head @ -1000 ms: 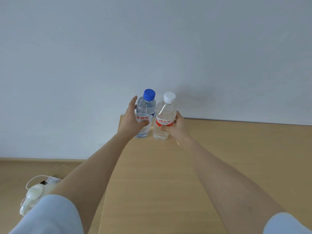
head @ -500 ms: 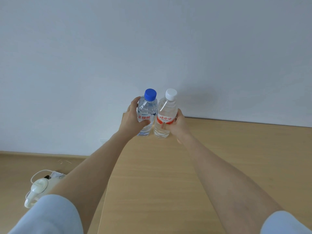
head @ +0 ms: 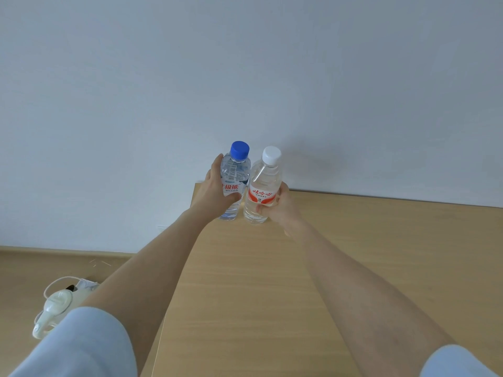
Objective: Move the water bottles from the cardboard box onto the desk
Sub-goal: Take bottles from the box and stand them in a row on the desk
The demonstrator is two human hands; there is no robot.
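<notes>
Neither bottle has shifted: left hand (head: 215, 194) grips the blue-capped bottle (head: 235, 172), right hand (head: 280, 210) grips the white-capped bottle (head: 265, 180), at the far-left corner of the surface (head: 272, 295).

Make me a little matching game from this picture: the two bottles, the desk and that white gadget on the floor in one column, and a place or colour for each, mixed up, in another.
Things
1. blue-capped bottle
2. white-capped bottle
3. desk
4. white gadget

Descriptions
A. light wood top
B. gripped in the right hand
C. lying on the floor, left of the desk
D. gripped in the left hand

Pairs: 1-D, 2-B, 3-A, 4-C.
</notes>
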